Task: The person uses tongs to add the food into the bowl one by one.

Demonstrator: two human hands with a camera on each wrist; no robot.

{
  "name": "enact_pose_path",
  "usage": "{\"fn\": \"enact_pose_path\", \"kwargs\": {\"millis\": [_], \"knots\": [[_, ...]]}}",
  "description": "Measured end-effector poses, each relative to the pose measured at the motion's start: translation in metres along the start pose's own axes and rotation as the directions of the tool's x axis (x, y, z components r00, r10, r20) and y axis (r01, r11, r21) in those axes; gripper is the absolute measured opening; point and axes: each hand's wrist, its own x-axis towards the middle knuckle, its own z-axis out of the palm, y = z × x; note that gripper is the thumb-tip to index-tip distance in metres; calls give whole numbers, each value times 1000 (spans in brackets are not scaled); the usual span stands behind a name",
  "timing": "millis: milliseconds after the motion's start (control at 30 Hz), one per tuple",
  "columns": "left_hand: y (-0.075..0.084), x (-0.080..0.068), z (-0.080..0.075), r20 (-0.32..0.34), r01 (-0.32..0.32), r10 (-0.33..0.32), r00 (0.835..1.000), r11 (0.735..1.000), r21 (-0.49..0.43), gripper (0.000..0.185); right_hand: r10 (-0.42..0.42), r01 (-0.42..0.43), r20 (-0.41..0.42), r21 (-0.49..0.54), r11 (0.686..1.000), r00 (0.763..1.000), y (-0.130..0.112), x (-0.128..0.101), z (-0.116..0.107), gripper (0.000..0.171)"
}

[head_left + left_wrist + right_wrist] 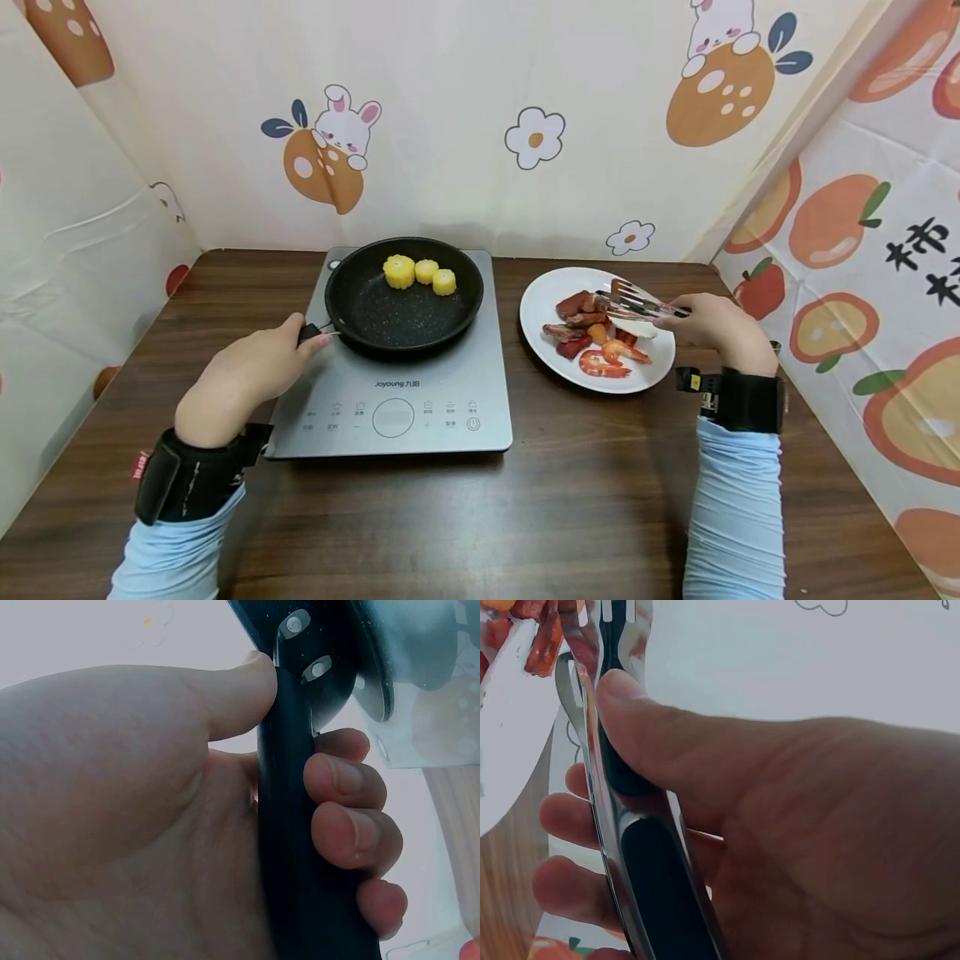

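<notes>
My left hand [255, 371] grips the black handle [289, 817] of a frying pan [397, 321], fingers curled round it and thumb along its top. Three pieces of yellow corn [399, 272] sit at the pan's far side. Metal tongs [637, 302] with dark grip pads are held in my right hand [720, 329], whose thumb presses one arm from above. Their slotted tips reach over the food on a white plate [534, 310]. Cooked shrimp [600, 365] lie at the plate's near side, beside reddish-brown meat pieces [573, 305]. The tongs partly cover a white piece of food [637, 327].
Beneath the pan is a silver induction cooktop [450, 442] with a printed control panel at its front. It stands on a brown wooden table [585, 500], left of the plate. Patterned cloth walls [465, 125] enclose the back and both sides.
</notes>
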Motion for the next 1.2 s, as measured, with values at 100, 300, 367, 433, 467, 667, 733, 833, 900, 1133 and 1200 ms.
{"fn": "enact_pose_path", "kwargs": {"millis": [100, 300, 367, 433, 467, 667, 733, 833, 900, 1133, 1200], "knots": [[1, 0, 0, 2, 2, -2, 1000, 1000, 1, 83, 7, -7, -10, 1, 1000, 1000, 0, 2, 2, 63], [1, 0, -1, 4, 5, -5, 1000, 1000, -2, 83, 12, -13, -37, -24, 1000, 999, -4, 11, 8, 66], [0, 0, 0, 1, 4, -4, 1000, 1000, -1, 84, 7, -8, -36, -31, 999, 999, -6, 15, 10, 67], [0, 0, 0, 1, 4, -4, 1000, 1000, 1, 84, -4, 3, -39, -33, 999, 999, -8, 19, 12, 67], [0, 0, 0, 2, 5, -5, 1000, 1000, 1, 84, -7, 6, -42, -35, 999, 999, -9, 21, 13, 66], [1, 0, 1, 6, 4, -4, 1000, 1000, 0, 84, -22, 18, -120, -38, 999, 993, -13, 25, 19, 54], [1, 0, 1, 7, 5, -5, 1000, 1000, 0, 84, -33, 28, -143, -39, 999, 989, -14, 24, 20, 51], [1, 0, 1, 11, 8, -8, 1000, 1000, 0, 83, -49, 42, -161, -43, 998, 986, -14, 23, 20, 49], [1, 0, 1, 11, 9, -9, 1000, 1000, 0, 83, -54, 47, -167, -46, 998, 984, -14, 23, 20, 49], [3, -1, -1, 20, 12, -12, 1000, 1000, 0, 83, -50, 49, -189, -8, 999, 981, -13, 23, 18, 48], [3, -1, -2, 22, 15, -15, 1000, 1000, 1, 83, -45, 47, -193, 10, 999, 980, -14, 23, 17, 45]]}}
